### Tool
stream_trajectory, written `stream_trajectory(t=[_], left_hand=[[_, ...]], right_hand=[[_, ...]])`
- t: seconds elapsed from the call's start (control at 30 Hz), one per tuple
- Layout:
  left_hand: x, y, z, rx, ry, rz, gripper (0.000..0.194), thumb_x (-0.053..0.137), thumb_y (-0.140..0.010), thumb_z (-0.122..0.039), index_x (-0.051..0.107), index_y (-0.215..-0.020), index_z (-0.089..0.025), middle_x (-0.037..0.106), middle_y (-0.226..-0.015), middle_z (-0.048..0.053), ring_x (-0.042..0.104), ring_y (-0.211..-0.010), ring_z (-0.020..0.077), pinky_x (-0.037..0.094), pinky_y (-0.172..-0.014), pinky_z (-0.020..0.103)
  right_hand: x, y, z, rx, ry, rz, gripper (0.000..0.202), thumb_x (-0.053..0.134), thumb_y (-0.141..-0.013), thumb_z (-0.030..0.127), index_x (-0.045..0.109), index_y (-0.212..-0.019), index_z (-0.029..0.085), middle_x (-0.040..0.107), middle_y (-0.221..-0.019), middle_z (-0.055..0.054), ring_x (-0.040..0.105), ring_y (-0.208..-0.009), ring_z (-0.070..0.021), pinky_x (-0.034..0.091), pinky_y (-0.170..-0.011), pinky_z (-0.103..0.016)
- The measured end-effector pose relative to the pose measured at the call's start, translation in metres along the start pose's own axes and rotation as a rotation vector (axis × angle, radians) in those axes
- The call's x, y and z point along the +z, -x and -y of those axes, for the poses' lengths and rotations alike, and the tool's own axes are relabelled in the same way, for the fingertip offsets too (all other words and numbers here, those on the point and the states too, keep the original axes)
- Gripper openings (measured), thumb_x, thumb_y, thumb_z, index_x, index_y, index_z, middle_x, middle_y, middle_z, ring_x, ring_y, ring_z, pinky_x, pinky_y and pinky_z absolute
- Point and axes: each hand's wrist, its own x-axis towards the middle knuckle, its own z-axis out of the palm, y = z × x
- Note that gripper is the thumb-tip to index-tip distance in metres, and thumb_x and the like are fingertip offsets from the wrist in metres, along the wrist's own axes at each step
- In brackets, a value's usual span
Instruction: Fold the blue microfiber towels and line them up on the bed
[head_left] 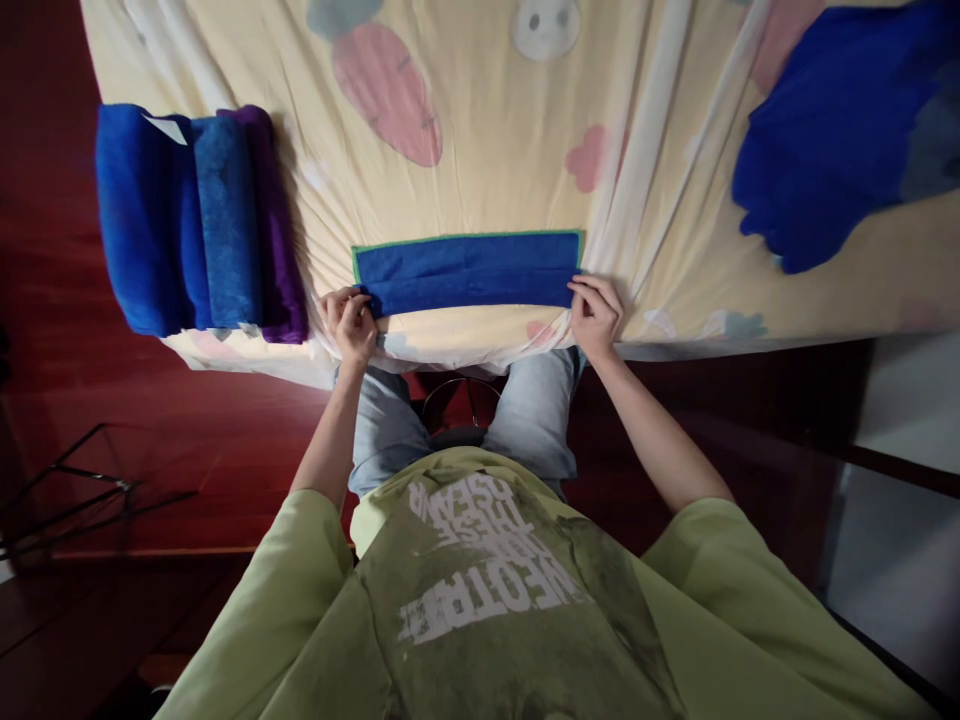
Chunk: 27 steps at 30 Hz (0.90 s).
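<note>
A blue cloth with green edging [469,272] lies as a long, narrow strip near the front edge of the cream sheet, its long side running left to right. My left hand [351,322] pinches its near left corner, fingers curled together. At the opposite end, my right hand [596,312] has its thumb and fingers closed on the near right corner. Green trim shows along the far side and at both short ends.
Rolled blue cloths [142,220], a lighter blue roll [227,220] and a purple one [276,230] lie side by side at the left. A crumpled blue cloth [825,130] rests at the right. The patterned sheet [480,110] has wrinkles.
</note>
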Motion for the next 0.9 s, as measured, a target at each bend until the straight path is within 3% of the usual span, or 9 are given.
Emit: stream_trajectory(t=[0.2,0.37,0.5,0.63,0.8,0.9], left_hand=[[-0.006,-0.004,-0.007,0.095,-0.022,0.100,0.022,0.053,-0.097,-0.038,0.069,-0.105,-0.025,0.069,-0.113,0.012,0.055,-0.119,0.0317,0.038,-0.111,0.057],[-0.015,-0.008,-0.017,0.145,-0.083,0.199,0.034,0.063,-0.088,-0.045,0.068,-0.114,-0.024,0.065,-0.124,0.014,0.052,-0.127,0.0354,0.037,-0.113,0.059],[-0.016,-0.009,-0.017,0.150,-0.084,0.253,0.044,0.068,-0.080,-0.040,0.066,-0.121,-0.025,0.062,-0.132,0.014,0.048,-0.132,0.0381,0.035,-0.115,0.061],[-0.014,-0.009,-0.015,0.128,-0.053,0.227,0.042,0.066,-0.080,-0.035,0.065,-0.121,-0.025,0.062,-0.133,0.014,0.046,-0.134,0.0368,0.033,-0.116,0.061],[-0.016,-0.012,-0.019,0.092,-0.024,0.165,0.031,0.058,-0.092,-0.041,0.064,-0.119,-0.025,0.064,-0.130,0.012,0.046,-0.135,0.0330,0.036,-0.116,0.057],[-0.018,-0.013,-0.022,0.059,0.007,0.136,0.033,0.055,-0.096,-0.048,0.064,-0.119,-0.025,0.065,-0.124,0.012,0.046,-0.135,0.0324,0.039,-0.114,0.055]], right_hand=[[-0.014,-0.005,0.021,0.035,0.021,0.095,0.036,0.048,-0.095,0.029,0.075,-0.118,0.023,0.072,-0.121,-0.013,0.068,-0.119,-0.0301,0.057,-0.105,-0.048],[-0.019,-0.006,0.026,0.026,0.054,0.176,0.044,0.057,-0.085,0.030,0.070,-0.125,0.019,0.068,-0.130,-0.015,0.065,-0.121,-0.0339,0.061,-0.093,-0.046],[-0.018,-0.008,0.025,0.024,0.046,0.179,0.045,0.060,-0.085,0.031,0.068,-0.128,0.019,0.067,-0.132,-0.016,0.064,-0.123,-0.0348,0.059,-0.099,-0.049],[-0.017,-0.010,0.025,0.012,-0.016,0.149,0.043,0.060,-0.090,0.035,0.067,-0.130,0.020,0.066,-0.133,-0.015,0.063,-0.127,-0.0331,0.056,-0.105,-0.049],[-0.017,-0.011,0.028,0.084,-0.029,0.150,0.040,0.053,-0.094,0.033,0.068,-0.130,0.021,0.067,-0.133,-0.016,0.066,-0.121,-0.0306,0.062,-0.090,-0.044],[-0.016,-0.011,0.027,0.094,-0.059,0.115,0.037,0.051,-0.095,0.030,0.069,-0.127,0.022,0.068,-0.132,-0.015,0.066,-0.122,-0.0303,0.061,-0.092,-0.046]])
